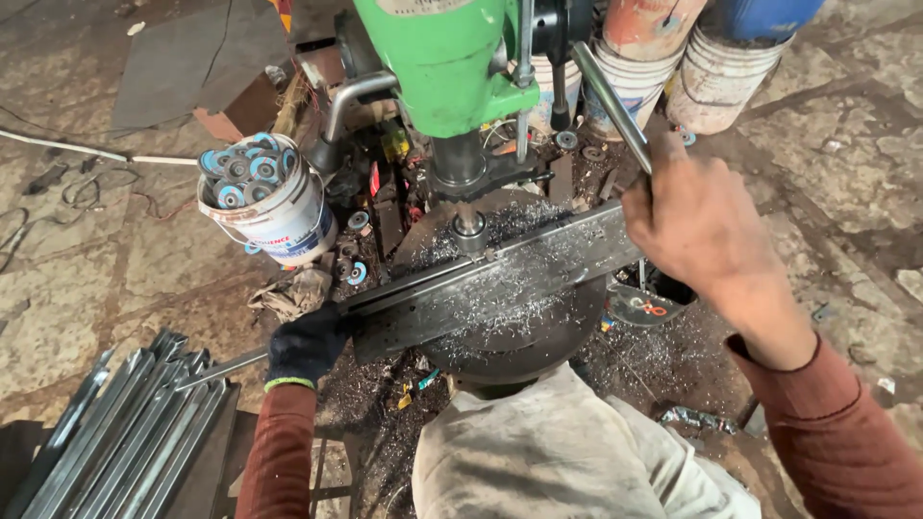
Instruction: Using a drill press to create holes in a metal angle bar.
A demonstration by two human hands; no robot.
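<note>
- Two hands at a green drill press (442,58), head view.
- Left hand (306,344), gloved, clenched on the flat steel bar (500,284) lying across the round table (538,346) beneath the spindle (469,229).
- Right hand (692,226), bare, fist closed round the feed lever (611,106).
- Drill bit hidden among shavings; both sets of fingertips unseen.

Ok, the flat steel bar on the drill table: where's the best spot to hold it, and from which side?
Probably at its left end, where the gloved left hand already clamps it. The steel bar lies flat across the round table, overhanging on the left, well away from the drill bit. Come in from the left, fingers wrapped over its long edges.
</note>
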